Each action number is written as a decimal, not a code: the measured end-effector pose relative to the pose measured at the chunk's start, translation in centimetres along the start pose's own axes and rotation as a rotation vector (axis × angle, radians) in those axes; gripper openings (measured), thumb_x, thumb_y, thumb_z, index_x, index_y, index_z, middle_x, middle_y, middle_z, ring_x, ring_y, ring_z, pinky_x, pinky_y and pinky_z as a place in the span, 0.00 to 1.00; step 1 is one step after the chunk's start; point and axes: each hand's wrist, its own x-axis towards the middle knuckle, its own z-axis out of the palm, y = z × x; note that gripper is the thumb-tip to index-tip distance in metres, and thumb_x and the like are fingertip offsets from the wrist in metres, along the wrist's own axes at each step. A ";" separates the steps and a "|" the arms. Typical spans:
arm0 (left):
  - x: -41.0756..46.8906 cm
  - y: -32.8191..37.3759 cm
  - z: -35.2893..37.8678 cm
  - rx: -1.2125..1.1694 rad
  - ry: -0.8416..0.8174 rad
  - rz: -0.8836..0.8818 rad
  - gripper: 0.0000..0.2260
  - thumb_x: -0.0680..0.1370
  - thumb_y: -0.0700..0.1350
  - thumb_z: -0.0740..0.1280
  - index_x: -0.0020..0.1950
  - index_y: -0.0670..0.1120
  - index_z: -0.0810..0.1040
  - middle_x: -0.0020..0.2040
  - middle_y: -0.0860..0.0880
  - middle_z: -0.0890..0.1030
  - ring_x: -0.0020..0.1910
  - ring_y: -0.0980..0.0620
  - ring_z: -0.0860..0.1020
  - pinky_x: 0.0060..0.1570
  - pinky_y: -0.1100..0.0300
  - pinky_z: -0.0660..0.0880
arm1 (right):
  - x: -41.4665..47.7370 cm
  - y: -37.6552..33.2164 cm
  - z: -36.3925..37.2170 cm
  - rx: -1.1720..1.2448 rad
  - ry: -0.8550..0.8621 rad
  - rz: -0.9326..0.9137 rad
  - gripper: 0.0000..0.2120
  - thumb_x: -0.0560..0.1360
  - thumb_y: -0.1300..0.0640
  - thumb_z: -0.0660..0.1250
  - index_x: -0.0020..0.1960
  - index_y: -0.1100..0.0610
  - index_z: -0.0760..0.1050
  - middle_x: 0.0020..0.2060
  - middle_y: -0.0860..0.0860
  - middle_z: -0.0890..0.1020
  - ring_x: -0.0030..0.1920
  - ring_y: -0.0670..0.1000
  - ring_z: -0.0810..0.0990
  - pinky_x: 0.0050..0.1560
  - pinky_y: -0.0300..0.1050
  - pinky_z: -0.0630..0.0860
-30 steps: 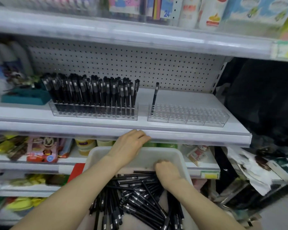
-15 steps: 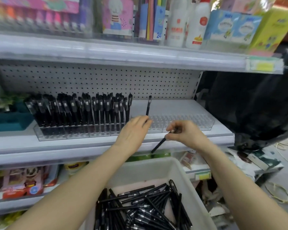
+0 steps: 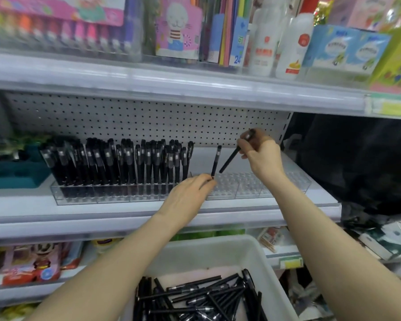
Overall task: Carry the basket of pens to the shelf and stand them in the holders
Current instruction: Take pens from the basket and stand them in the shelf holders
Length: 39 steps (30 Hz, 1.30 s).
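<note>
A white basket (image 3: 220, 250) sits low in front of me with several loose black pens (image 3: 195, 297) inside. On the middle shelf (image 3: 125, 217), the left clear holder (image 3: 107, 196) is packed with upright black pens (image 3: 125, 163). The right clear holder (image 3: 269, 184) has one pen (image 3: 216, 159) standing at its left end. My left hand (image 3: 190, 193) rests on that holder's left end, its fingertips beside the foot of the standing pen. My right hand (image 3: 258, 156) grips another black pen (image 3: 229, 159), tilted with its tip down-left just above the right holder.
A teal tray (image 3: 14, 173) stands left of the pen holders. The upper shelf (image 3: 195, 82) overhangs with bottles, boxes and colour sets. A black bag (image 3: 357, 163) fills the space right of the shelf. A pegboard (image 3: 148, 119) backs the shelf; packaged goods lie on lower shelves.
My right hand took a pen out of the basket and lifted it over the right holder. My left hand moved from the basket rim to the holder's left end. My view rose.
</note>
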 end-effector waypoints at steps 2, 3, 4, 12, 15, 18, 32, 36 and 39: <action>0.0 -0.1 0.1 -0.008 0.016 0.002 0.33 0.62 0.28 0.76 0.66 0.42 0.77 0.62 0.44 0.79 0.56 0.44 0.80 0.50 0.53 0.79 | 0.5 0.0 0.7 -0.048 -0.048 -0.031 0.06 0.79 0.58 0.66 0.52 0.61 0.73 0.43 0.60 0.82 0.40 0.56 0.81 0.34 0.29 0.75; 0.1 -0.2 0.2 -0.013 0.022 0.002 0.33 0.61 0.29 0.77 0.66 0.42 0.77 0.61 0.44 0.79 0.55 0.44 0.80 0.50 0.54 0.80 | 0.7 0.1 1.1 -0.073 -0.067 -0.047 0.07 0.79 0.59 0.66 0.52 0.62 0.73 0.43 0.61 0.82 0.40 0.57 0.80 0.32 0.27 0.72; 0.1 -0.2 0.3 -0.018 0.027 0.005 0.33 0.61 0.29 0.77 0.66 0.42 0.77 0.61 0.44 0.79 0.55 0.45 0.80 0.50 0.54 0.80 | 0.9 0.2 1.4 -0.096 -0.082 -0.058 0.07 0.79 0.59 0.66 0.52 0.63 0.74 0.43 0.61 0.81 0.41 0.58 0.80 0.31 0.27 0.71; -0.1 -0.7 1.0 0.011 0.093 0.015 0.31 0.60 0.32 0.80 0.62 0.39 0.79 0.58 0.43 0.80 0.53 0.45 0.81 0.48 0.54 0.80 | 0.9 1.7 4.0 -0.133 -0.176 -0.037 0.07 0.77 0.59 0.68 0.49 0.63 0.75 0.35 0.52 0.78 0.36 0.53 0.77 0.33 0.32 0.73; -0.4 -0.9 1.3 0.006 0.135 0.019 0.29 0.61 0.31 0.79 0.62 0.38 0.79 0.58 0.42 0.80 0.53 0.45 0.81 0.50 0.54 0.81 | 0.5 1.7 4.6 -0.082 -0.168 -0.040 0.06 0.77 0.60 0.68 0.49 0.64 0.77 0.33 0.49 0.77 0.35 0.50 0.75 0.33 0.28 0.73; -1.0 -1.3 1.3 0.000 0.167 0.023 0.29 0.61 0.29 0.78 0.62 0.38 0.79 0.57 0.42 0.80 0.52 0.44 0.81 0.50 0.53 0.81 | -0.2 1.7 5.1 -0.076 -0.207 -0.050 0.05 0.77 0.61 0.68 0.51 0.62 0.79 0.35 0.51 0.79 0.35 0.48 0.77 0.34 0.27 0.72; -2.3 -2.6 1.0 -0.028 0.241 -0.043 0.25 0.63 0.32 0.79 0.60 0.41 0.80 0.55 0.45 0.81 0.49 0.46 0.80 0.44 0.55 0.80 | -2.5 1.2 7.2 -0.142 -0.268 -0.079 0.06 0.77 0.61 0.68 0.52 0.60 0.80 0.39 0.53 0.83 0.40 0.54 0.82 0.46 0.44 0.79; -2.3 -2.3 1.4 -0.059 0.279 -0.066 0.26 0.61 0.30 0.79 0.59 0.40 0.81 0.53 0.45 0.81 0.50 0.47 0.80 0.48 0.57 0.79 | -2.7 1.3 7.5 -0.155 -0.257 -0.051 0.06 0.77 0.61 0.67 0.51 0.63 0.80 0.39 0.56 0.83 0.41 0.57 0.82 0.46 0.47 0.79; -2.3 -2.1 1.7 -0.098 0.276 -0.085 0.26 0.64 0.30 0.78 0.61 0.41 0.80 0.54 0.46 0.80 0.52 0.48 0.78 0.51 0.57 0.78 | -2.8 1.4 7.6 -0.199 -0.272 -0.051 0.06 0.77 0.60 0.68 0.50 0.62 0.81 0.38 0.54 0.82 0.40 0.55 0.81 0.45 0.44 0.77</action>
